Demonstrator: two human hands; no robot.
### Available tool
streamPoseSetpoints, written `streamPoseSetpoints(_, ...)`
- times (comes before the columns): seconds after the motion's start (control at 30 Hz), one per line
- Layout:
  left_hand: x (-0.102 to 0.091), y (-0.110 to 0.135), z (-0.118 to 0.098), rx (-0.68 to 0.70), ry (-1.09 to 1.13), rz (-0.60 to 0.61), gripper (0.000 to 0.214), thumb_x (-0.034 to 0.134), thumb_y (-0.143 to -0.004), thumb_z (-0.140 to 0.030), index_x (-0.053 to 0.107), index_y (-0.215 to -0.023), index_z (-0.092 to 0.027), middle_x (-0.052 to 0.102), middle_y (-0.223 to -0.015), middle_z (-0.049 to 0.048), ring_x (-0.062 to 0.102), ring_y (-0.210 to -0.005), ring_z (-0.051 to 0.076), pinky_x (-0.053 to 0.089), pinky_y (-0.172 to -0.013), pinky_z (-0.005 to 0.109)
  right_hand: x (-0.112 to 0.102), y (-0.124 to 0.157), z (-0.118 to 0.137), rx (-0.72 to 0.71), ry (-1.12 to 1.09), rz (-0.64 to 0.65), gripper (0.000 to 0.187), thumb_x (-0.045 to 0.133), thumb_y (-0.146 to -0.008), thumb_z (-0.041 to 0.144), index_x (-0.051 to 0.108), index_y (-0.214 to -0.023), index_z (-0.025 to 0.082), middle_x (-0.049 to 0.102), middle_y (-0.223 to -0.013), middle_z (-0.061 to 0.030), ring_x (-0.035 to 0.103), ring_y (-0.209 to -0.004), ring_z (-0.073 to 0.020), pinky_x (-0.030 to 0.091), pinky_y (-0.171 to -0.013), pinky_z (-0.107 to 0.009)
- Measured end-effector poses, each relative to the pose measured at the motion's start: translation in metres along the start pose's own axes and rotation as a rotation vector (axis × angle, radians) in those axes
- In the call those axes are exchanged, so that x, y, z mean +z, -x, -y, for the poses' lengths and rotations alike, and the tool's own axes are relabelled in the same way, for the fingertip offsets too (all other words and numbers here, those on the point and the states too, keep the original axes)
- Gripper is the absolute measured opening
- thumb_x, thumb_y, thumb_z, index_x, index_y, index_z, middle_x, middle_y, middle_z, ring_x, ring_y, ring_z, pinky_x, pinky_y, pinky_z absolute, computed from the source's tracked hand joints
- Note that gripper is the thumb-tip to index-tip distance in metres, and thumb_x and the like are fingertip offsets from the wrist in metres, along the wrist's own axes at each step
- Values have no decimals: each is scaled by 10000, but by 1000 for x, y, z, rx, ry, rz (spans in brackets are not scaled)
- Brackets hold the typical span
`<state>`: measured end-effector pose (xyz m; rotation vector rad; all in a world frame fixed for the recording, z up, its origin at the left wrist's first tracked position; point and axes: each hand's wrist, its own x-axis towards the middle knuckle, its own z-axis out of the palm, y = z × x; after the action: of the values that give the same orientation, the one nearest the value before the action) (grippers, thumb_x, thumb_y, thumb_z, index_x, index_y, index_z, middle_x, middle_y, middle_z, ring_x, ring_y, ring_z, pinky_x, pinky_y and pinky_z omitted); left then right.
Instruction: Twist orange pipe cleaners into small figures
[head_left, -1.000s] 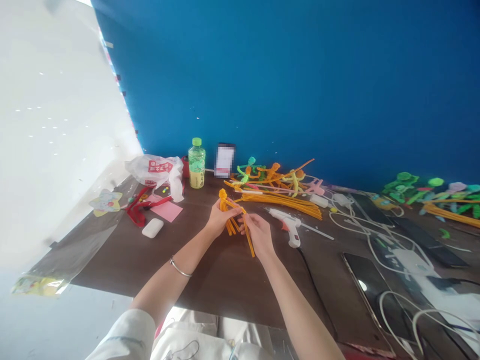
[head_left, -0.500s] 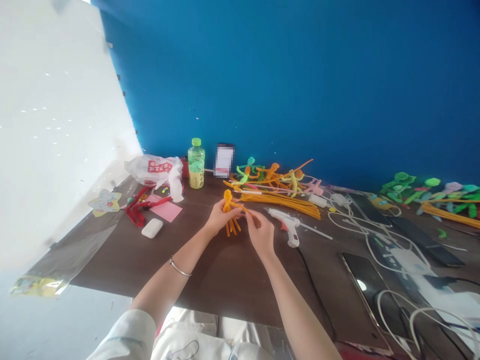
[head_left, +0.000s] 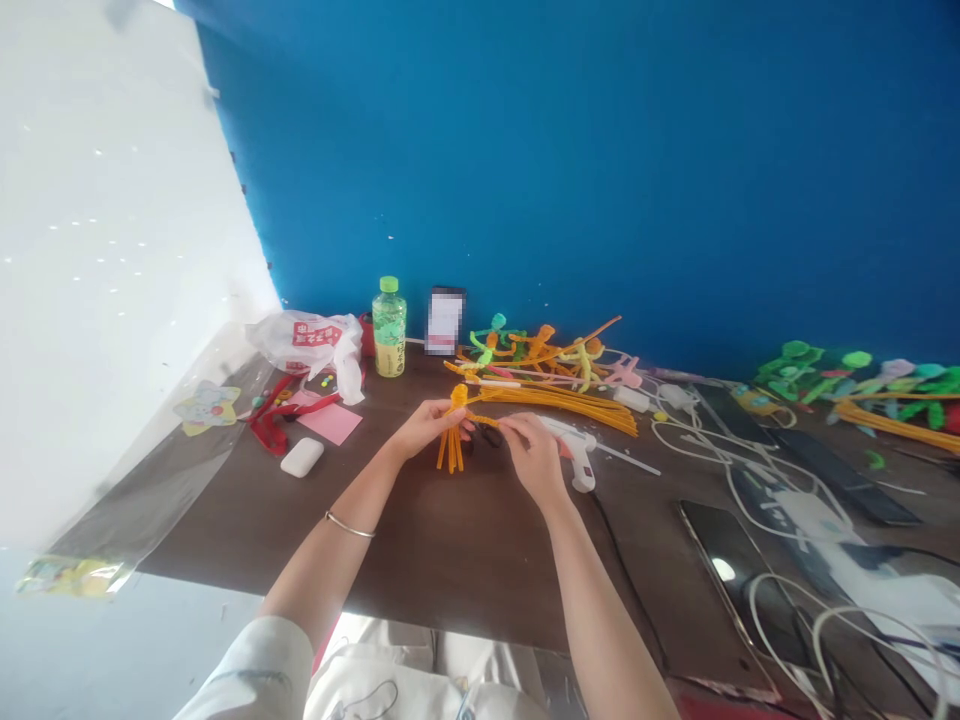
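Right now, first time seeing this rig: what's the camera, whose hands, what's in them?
No machine here: these are a person's two bare hands, seen from one camera worn on the head, looking forward and down. The left hand holds a small figure of twisted orange pipe cleaners; the right hand pinches a strand running from it. On the dark table lie a hot glue gun, a bundle of orange pipe cleaners, more pipe-cleaner figures, a green-capped bottle, a white plastic bag, and a phone near white cables.
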<state>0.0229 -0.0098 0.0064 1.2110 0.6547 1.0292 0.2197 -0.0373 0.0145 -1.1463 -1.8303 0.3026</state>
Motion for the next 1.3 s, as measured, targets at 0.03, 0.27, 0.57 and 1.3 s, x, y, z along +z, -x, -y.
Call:
streamPoseSetpoints(0.03,-2,0,0,-13,18,8,317,639,-697,-412,629,-812,-117,669,-764,79,628,-626,138,507,-642,261,-1,0,0,-4,0,11,234,441,-864,313,638,-810,200,601,-841,-60,571,-795,-183,464,-728,-327)
streamPoseSetpoints(0.27,-6,-1,3,-63,87,2,334,651,-684,-420,643,-835,-123,674,-767,90,636,-629,149,511,-650,281,-2,0,4,-8,-12,68,238,440,-865,336,636,-808,213,570,-855,-54,561,-803,-182,456,-708,-306)
streamPoseSetpoints(0.57,-9,6,-12,-269,149,233,438,706,-648,-299,612,-1057,-174,681,-912,131,659,-803,240,474,-797,387,2,1,-3,-71,80,31,234,417,-875,282,635,-837,207,600,-829,-60,555,-799,-195,439,-735,-342)
streamPoseSetpoints(1.3,14,-2,8,-136,89,-64,347,717,-627,-312,666,-876,-77,678,-705,90,592,-466,114,484,-509,234,6,2,3,-180,88,-27,174,464,-864,269,631,-858,222,634,-807,-50,580,-792,-196,464,-730,-353)
